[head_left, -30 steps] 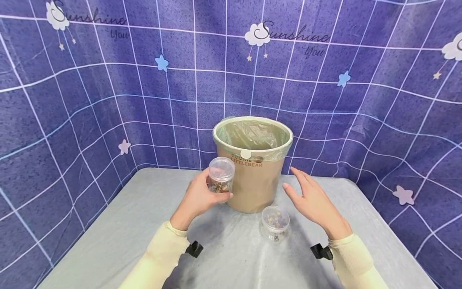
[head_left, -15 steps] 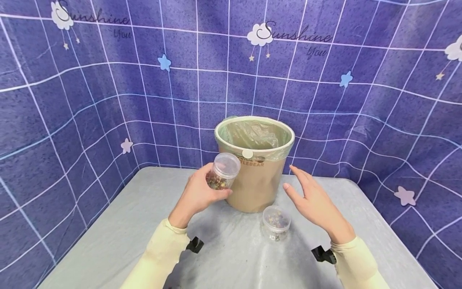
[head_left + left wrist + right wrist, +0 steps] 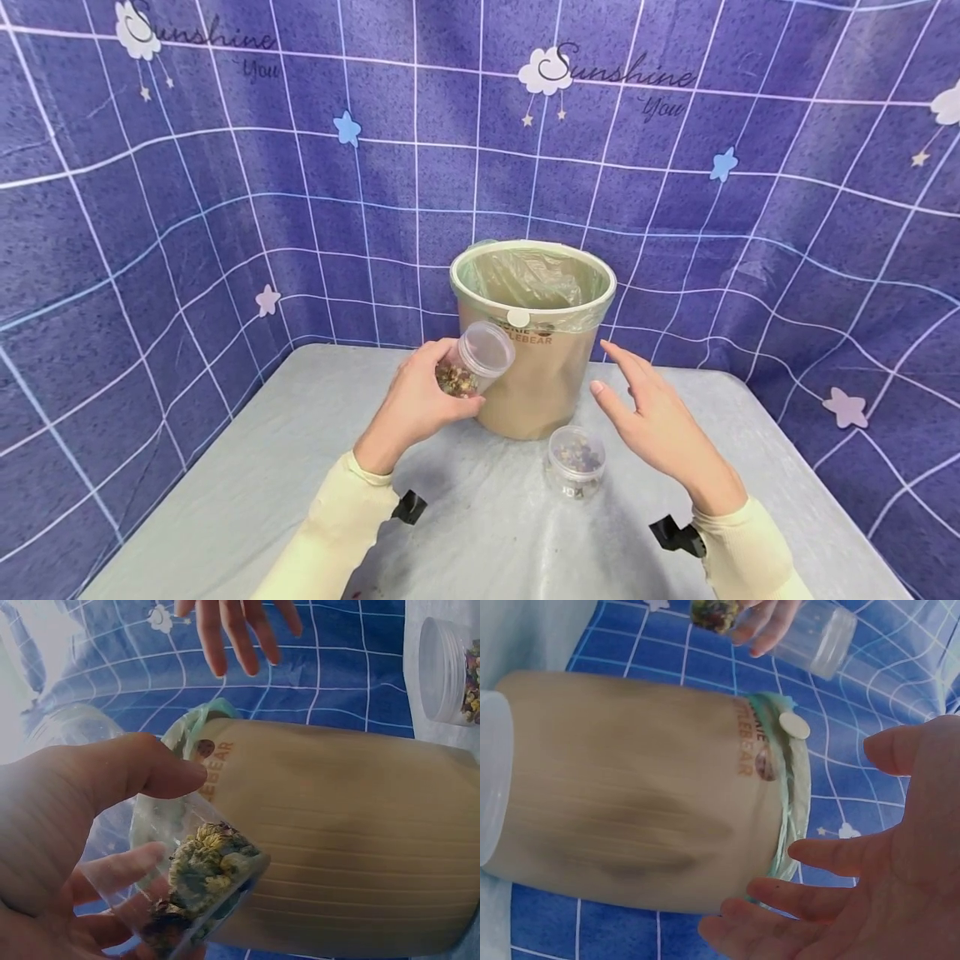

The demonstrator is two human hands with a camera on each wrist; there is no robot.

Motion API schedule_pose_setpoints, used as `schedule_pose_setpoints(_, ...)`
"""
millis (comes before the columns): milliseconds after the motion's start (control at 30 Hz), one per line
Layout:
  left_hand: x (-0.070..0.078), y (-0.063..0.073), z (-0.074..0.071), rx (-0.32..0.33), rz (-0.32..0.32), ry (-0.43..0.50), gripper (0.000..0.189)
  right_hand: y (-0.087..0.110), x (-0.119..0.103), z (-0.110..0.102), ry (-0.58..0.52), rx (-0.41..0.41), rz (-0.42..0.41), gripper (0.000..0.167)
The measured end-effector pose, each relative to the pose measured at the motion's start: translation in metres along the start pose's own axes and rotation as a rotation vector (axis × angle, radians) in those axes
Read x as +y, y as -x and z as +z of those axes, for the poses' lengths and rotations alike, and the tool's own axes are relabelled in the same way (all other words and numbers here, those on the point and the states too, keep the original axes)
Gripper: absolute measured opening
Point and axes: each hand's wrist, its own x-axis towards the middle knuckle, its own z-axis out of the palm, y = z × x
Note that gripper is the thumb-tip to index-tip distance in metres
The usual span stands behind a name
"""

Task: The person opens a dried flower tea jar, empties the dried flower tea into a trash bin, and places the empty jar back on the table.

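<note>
Jar (image 3: 489, 352) grasped in the left hand's (image 3: 420, 392) grip, near the bin (image 3: 536, 387); long axis tilted, top pointing up and rightward. Right hand (image 3: 654, 421) holds nothing, fingers extended. Open table (image 3: 315, 425) reaches its left edge.

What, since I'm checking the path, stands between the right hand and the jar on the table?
Nothing visible: only bare tabletop shows between the right hand and the jar in the head view. The bin stands behind the jar, outside that gap.

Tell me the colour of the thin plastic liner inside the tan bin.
The plastic liner is pale translucent green, clearest in the head view.
</note>
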Motion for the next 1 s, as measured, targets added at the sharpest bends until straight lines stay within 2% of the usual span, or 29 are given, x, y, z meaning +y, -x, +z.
schedule_pose_setpoints(167, 0.002, -0.001, 0.004, -0.029, 0.029, -0.014, 0.063, 0.002, -0.004, -0.003, -0.024, 0.014, -0.010, 0.061)
schedule_pose_setpoints(433, 0.002, 0.001, 0.005, -0.040, 0.024, -0.033, 0.063, -0.002, -0.010, -0.005, -0.076, 0.028, -0.043, 0.058)
schedule_pose_setpoints(700, 0.005, 0.001, 0.010, -0.068, 0.051, -0.041, 0.065, -0.003, -0.013, -0.007, -0.112, 0.038, -0.047, 0.056)
schedule_pose_setpoints(1000, 0.005, 0.005, 0.016, -0.091, 0.052, -0.059, 0.063, 0.000, -0.010, 0.004, -0.128, 0.044, -0.046, 0.053)
